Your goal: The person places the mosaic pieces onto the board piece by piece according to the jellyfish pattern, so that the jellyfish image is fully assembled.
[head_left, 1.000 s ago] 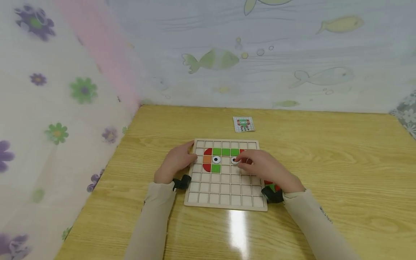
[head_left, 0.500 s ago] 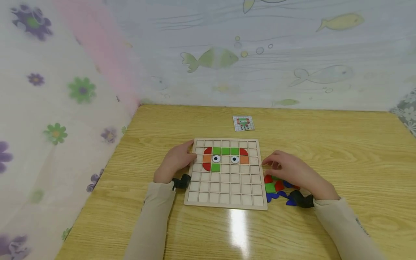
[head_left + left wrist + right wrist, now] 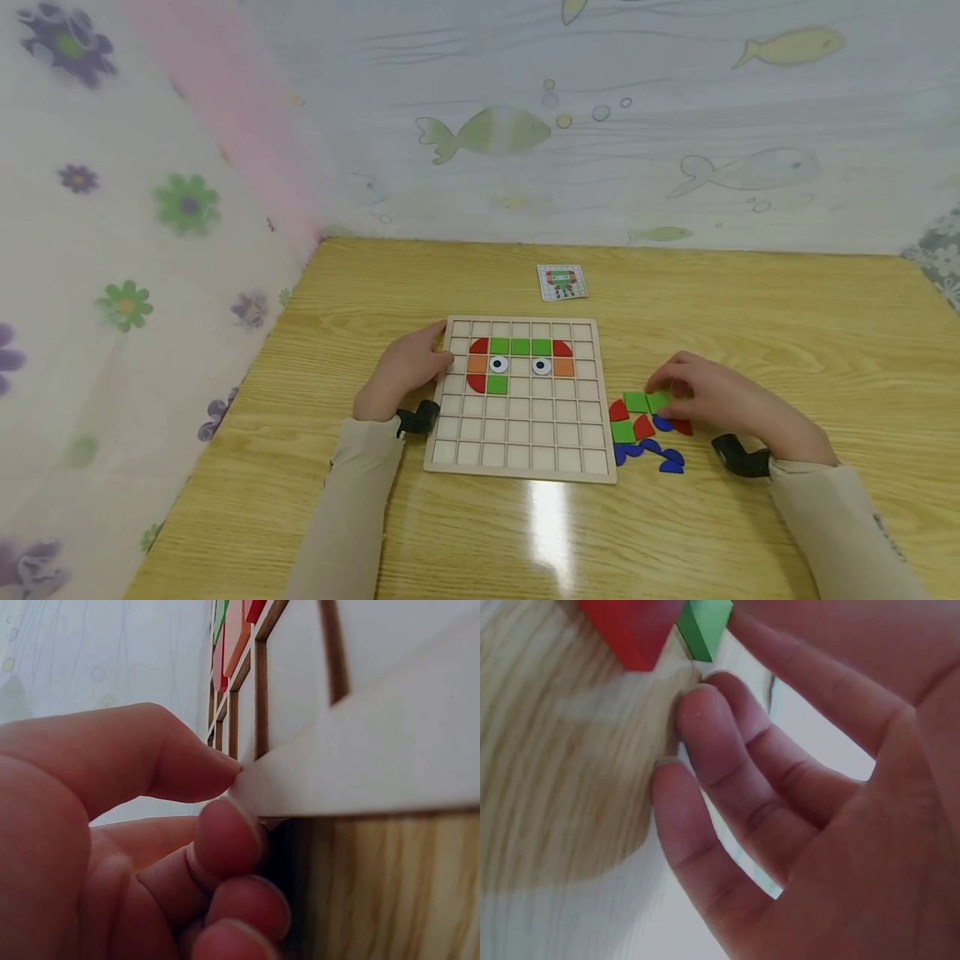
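A wooden grid board (image 3: 521, 477) lies on the table, with red, orange and green tiles and two eye tiles set in its upper cells. My left hand (image 3: 405, 372) holds the board's left edge. In the left wrist view, the thumb of that hand (image 3: 112, 787) presses the rim, and the other fingers curl beside and below it. Right of the board, my right hand (image 3: 716, 402) has thumb and index finger at a green square tile (image 3: 657, 402) in the loose pile. The right wrist view shows the index finger touching the green tile (image 3: 706, 628), beside a red piece (image 3: 634, 634).
Loose tiles lie close to the board's right edge, including another green square (image 3: 622, 432), a red quarter-round (image 3: 643, 427) and several blue half-rounds (image 3: 672, 461). A small pattern card (image 3: 562, 282) sits behind the board. Walls border the table (image 3: 750, 333) behind and at left.
My right hand has left the right eye tile on the board and moved right to the loose pile, uncovering an orange tile and a red one. The left hand has stayed at the board's edge.
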`<action>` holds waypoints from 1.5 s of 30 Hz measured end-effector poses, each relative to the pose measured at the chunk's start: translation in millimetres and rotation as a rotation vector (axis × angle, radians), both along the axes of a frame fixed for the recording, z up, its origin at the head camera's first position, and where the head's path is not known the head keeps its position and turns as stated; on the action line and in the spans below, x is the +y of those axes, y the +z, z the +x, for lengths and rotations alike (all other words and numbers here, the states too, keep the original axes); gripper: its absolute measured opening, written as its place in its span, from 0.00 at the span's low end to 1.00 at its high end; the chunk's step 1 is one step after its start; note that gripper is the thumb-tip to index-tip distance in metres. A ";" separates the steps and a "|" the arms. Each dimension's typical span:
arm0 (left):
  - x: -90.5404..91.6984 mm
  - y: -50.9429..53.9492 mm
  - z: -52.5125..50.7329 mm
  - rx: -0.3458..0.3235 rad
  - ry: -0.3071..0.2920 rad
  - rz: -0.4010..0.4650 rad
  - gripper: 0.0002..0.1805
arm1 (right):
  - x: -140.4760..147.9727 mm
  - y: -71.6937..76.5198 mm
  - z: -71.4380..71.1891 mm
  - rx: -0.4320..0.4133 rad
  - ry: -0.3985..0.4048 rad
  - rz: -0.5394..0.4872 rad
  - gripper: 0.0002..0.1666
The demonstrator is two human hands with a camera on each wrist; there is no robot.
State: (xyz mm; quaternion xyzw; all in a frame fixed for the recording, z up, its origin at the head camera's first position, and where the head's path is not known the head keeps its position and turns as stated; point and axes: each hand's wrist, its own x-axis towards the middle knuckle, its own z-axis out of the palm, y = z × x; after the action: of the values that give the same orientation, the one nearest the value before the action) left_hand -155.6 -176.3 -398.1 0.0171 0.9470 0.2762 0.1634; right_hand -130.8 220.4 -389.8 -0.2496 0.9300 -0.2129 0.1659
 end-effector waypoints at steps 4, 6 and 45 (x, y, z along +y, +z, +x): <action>0.3 1.2 0.5 -0.002 0.003 0.004 0.35 | 0.1 0.0 -1.9 -0.006 0.024 -0.029 0.13; 0.2 0.9 0.3 0.000 0.003 0.006 0.35 | 0.5 -0.1 -2.2 -0.013 0.023 -0.038 0.12; -0.3 -4.1 -2.3 0.005 0.025 -0.014 0.36 | -81.0 1.8 -18.7 0.055 -0.030 -0.122 0.13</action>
State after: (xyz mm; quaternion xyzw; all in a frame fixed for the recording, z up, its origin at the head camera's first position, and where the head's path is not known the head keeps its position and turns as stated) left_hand -157.9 -176.6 -402.2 0.0050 0.9494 0.2717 0.1577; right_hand -149.5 139.4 -388.0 -0.2511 0.9231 -0.2647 0.1218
